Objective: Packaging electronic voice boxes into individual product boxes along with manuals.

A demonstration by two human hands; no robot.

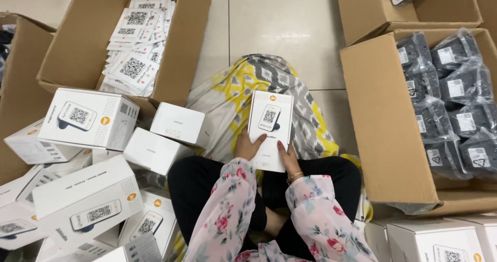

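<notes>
White device box at centre, white boxes piled left, white cards in a brown carton upper left, grey bagged packs in a carton right.

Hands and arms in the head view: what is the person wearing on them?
Both arms are covered by loose, light pink sleeves printed with red and pink flowers and green leaves; the cuffs end at the wrists. The right hand has a thin gold bracelet at the wrist and dark red polish on the nails. The left hand shows the same dark red nails and no jewellery that I can see.
</notes>
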